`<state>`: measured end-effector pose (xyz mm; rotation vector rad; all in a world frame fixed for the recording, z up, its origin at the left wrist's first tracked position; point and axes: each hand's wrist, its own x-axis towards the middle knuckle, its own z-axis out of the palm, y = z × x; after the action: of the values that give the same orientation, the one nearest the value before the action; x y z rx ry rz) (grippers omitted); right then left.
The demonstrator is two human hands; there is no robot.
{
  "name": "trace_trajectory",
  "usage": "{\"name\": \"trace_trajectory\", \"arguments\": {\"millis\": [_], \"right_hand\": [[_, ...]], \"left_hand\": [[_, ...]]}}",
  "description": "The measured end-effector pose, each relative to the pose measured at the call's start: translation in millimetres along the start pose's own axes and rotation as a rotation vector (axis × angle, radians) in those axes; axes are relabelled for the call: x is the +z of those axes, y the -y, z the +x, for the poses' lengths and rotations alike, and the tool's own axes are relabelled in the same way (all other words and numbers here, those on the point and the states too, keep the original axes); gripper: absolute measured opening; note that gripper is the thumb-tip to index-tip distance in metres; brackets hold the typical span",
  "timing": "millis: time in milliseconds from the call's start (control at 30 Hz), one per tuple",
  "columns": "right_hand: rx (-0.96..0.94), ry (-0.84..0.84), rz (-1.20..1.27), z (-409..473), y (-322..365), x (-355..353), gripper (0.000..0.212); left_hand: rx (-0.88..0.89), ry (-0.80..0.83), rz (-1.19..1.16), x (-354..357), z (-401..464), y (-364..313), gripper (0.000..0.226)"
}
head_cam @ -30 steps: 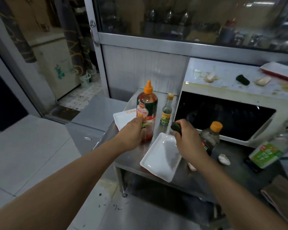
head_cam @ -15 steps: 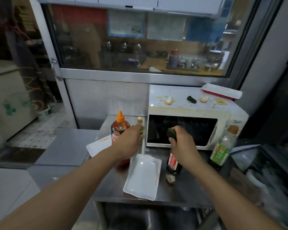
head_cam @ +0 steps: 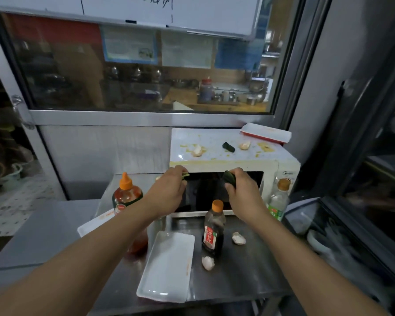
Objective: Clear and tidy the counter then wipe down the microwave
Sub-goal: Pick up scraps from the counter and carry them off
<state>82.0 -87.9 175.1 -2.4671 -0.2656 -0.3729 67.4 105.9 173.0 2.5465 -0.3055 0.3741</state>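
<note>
Head view, item by item, as I log it from my station.

White boxy microwave [head_cam: 228, 160] with dark glass door: stands at the back of the steel surface [head_cam: 249, 270], against the wall panel under the window. Its top is smeared with yellowish stains and carries two pale food scraps, a dark green vegetable piece [head_cam: 228, 147] and a white rectangular tray with red rim [head_cam: 266, 132] at the far right corner.

My left hand [head_cam: 169, 192]: raised before the microwave door, fingers curled, pinching a thin green scrap [head_cam: 185, 176].

My right hand [head_cam: 240, 190]: raised beside it, fingers closed round a dark green vegetable chunk [head_cam: 228, 177].

Surface: a white rectangular plastic tray [head_cam: 167, 265] near the front edge; a second white tray [head_cam: 94, 222] at the left edge, partly behind my forearm; a red sauce squeeze bottle with orange nozzle [head_cam: 127, 197]; a dark soy-type bottle with orange cap and red label [head_cam: 213, 231]; a clear bottle with orange cap and green label [head_cam: 278, 199] beside the microwave's right side; two pale garlic-like scraps [head_cam: 238, 238] near the dark bottle.

Room: a large glass window in a metal frame, a whiteboard hung above it, a dark glass-fronted cabinet at right.

Against the frames before: both hands have risen from the bottles to the height of the door's top edge, holding the same green pieces; my view has tilted up and swung right.
</note>
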Motion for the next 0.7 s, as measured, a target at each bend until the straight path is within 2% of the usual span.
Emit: {"name": "trace_trajectory", "arguments": {"millis": [333, 700], "right_hand": [[-0.027, 0.033, 0.032, 98, -59, -4, 0.026], [-0.039, 0.078, 0.117, 173, -112, 4, 0.017]], "left_hand": [[-0.053, 0.001, 0.018, 48, 101, -10, 0.034], [-0.028, 0.041, 0.042, 86, 203, -16, 0.024]]}}
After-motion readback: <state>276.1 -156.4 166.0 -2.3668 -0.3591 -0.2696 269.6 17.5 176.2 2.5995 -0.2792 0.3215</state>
